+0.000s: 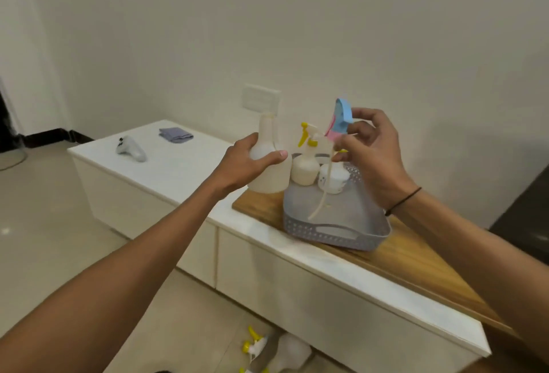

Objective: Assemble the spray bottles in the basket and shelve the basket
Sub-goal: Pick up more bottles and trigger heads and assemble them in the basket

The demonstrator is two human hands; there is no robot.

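Note:
My left hand [252,158] grips a tall white bottle [269,173] with no cap, standing on the wooden board just left of the grey basket [335,230]. My right hand [371,149] holds a blue and pink spray head [340,121] above the basket, its white tube [322,191] hanging down into it. Inside the basket at the back stand a small white bottle with a yellow spray head [306,161] and a short white jar [334,181].
The basket sits on a wooden board [416,256] atop a long white cabinet [178,170]. A game controller [130,149] and a folded grey cloth [176,135] lie farther left. On the floor below lies another bottle with a yellow sprayer [273,352]. A wall socket [261,99] is behind.

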